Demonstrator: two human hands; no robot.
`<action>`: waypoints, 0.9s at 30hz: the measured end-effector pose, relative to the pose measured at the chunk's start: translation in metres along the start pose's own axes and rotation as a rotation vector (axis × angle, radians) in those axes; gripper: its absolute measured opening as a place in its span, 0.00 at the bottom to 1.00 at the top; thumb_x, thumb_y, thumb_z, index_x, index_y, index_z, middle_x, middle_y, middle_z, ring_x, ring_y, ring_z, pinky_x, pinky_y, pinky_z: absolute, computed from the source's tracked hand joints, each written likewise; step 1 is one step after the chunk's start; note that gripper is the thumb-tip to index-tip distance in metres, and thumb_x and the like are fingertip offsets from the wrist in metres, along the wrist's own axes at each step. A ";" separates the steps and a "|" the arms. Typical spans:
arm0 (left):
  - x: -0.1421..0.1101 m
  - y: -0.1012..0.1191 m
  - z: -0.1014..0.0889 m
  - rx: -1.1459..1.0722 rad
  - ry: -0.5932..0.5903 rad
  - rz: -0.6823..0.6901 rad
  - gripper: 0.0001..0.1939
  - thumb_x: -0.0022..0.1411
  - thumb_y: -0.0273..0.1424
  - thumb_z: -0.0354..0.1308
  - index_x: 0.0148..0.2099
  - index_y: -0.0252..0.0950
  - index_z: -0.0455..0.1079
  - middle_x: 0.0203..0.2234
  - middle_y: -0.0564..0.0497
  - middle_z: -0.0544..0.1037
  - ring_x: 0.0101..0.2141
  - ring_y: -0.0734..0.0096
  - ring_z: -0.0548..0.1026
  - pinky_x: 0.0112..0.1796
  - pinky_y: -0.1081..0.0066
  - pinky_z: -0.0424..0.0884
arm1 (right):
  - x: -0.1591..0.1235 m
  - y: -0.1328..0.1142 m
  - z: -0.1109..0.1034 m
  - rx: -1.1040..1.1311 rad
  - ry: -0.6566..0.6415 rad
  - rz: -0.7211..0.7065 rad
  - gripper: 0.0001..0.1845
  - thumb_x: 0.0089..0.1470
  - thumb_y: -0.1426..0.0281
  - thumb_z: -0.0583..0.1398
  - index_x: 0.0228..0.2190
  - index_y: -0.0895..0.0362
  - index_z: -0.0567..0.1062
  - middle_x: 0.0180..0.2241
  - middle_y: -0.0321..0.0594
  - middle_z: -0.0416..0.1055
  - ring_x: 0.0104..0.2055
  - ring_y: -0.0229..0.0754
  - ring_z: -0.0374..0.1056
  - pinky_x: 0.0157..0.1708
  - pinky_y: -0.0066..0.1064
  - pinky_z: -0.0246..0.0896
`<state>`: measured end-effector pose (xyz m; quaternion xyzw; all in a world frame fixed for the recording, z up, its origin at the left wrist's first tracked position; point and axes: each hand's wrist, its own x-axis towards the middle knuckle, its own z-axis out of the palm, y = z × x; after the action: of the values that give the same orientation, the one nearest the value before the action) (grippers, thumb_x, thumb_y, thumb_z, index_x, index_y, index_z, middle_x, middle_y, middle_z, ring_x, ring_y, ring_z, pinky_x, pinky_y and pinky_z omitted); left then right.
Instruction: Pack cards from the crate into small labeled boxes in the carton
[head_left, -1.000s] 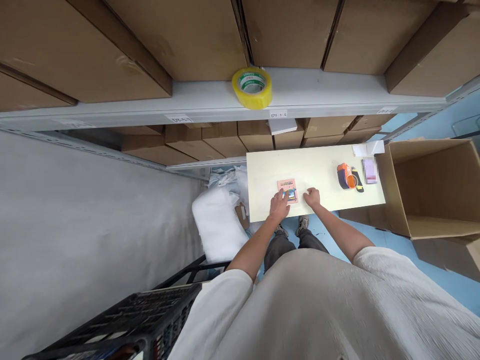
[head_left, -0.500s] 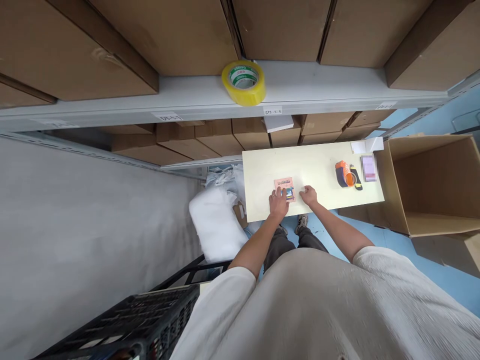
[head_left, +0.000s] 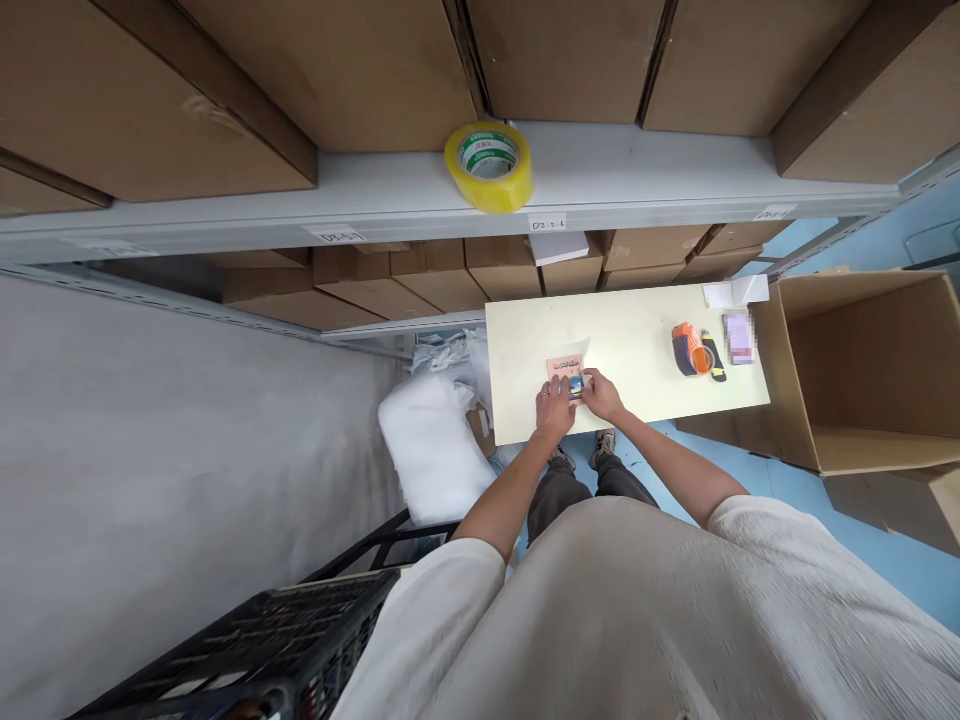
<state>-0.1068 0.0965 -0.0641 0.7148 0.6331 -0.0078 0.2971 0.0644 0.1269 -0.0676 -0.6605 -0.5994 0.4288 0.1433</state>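
A small pink book [head_left: 564, 367] with a dark-lettered, pictured cover lies near the front of the cream table [head_left: 637, 325]. My left hand [head_left: 553, 408] rests on its lower part with the fingers spread flat, covering some of the picture. Under the book is a thin, whitish see-through sheet [head_left: 582, 349], its right edge raised and folding over the cover's side. At that edge my right hand [head_left: 602, 396] has its fingers closed in a pinch on the sheet, close beside my left fingertips.
An orange tape dispenser [head_left: 688, 348], a black-and-yellow cutter [head_left: 714, 358] and a purple packet [head_left: 739, 338] lie at the table's right. Beyond stands an open carton [head_left: 870, 370]. A yellow tape roll [head_left: 489, 168] sits on the shelf above. White wrap [head_left: 431, 450] and a black crate [head_left: 300, 640] are left.
My right hand has moved left to the book's side, lifting the sheet's right edge over it. My left hand stays flat on the book. The view has shifted slightly.
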 end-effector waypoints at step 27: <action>0.015 0.002 -0.008 -0.258 -0.033 -0.059 0.30 0.77 0.29 0.48 0.77 0.37 0.57 0.69 0.38 0.75 0.68 0.49 0.71 0.63 0.53 0.70 | 0.018 0.009 0.008 0.131 0.073 0.293 0.21 0.56 0.69 0.59 0.49 0.56 0.82 0.46 0.45 0.83 0.49 0.48 0.78 0.56 0.39 0.73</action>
<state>-0.1053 0.1130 -0.0625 0.6515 0.6446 0.0530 0.3965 0.0633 0.1387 -0.0856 -0.7451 -0.4619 0.4591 0.1438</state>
